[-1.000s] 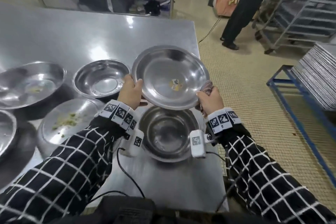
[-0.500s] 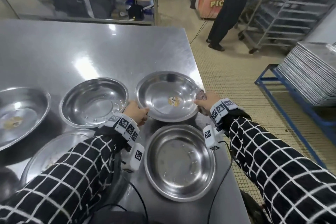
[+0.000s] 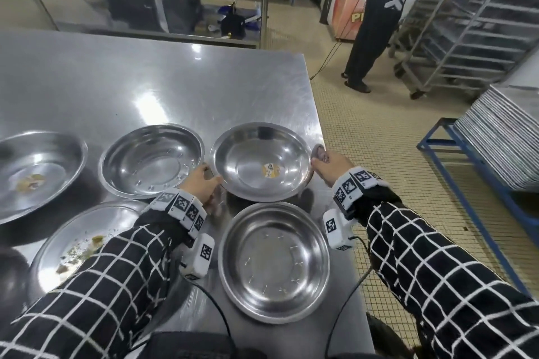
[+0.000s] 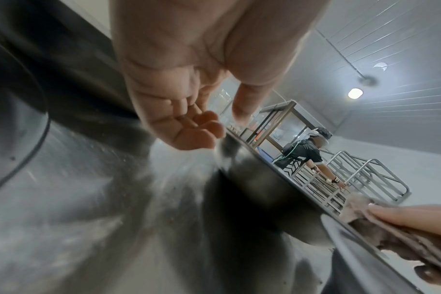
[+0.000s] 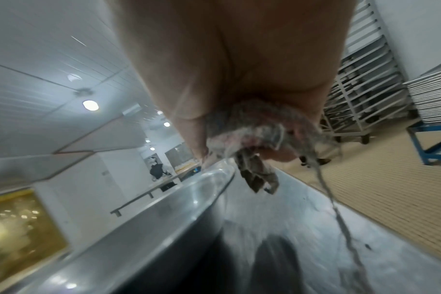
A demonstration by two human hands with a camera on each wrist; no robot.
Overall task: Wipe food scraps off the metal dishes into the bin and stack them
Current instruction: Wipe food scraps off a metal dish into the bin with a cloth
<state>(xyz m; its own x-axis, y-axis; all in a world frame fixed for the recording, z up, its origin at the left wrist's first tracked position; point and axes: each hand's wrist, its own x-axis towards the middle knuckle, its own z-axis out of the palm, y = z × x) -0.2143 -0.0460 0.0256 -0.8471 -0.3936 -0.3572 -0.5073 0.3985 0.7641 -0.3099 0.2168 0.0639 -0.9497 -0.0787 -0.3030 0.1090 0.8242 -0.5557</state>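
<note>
A clean metal dish with a yellow sticker [image 3: 250, 154] lies flat on the steel table [image 3: 175, 81]. My left hand [image 3: 208, 183] is at its left rim. In the left wrist view its fingers [image 4: 199, 129] are loosely curled beside the rim [image 4: 277, 175] and the thumb is lifted off it. My right hand [image 3: 322, 165] grips a grey rag [image 3: 318, 152] at the dish's right rim; the bunched rag [image 5: 254, 127] hangs from the curled fingers. Another clean dish [image 3: 274, 259] sits just in front. No bin is in view.
A clean dish [image 3: 151, 163] stands to the left. Two dishes with food scraps [image 3: 35, 175] [image 3: 84, 242] are further left. The table's right edge [image 3: 319, 131] runs beside my right hand. A person [image 3: 370, 23], a tray rack [image 3: 466, 23] and stacked trays [image 3: 507, 137] stand beyond.
The sticker dish was held tilted above the near dish; now it lies flat on the table behind it. My left thumb has come off the rim.
</note>
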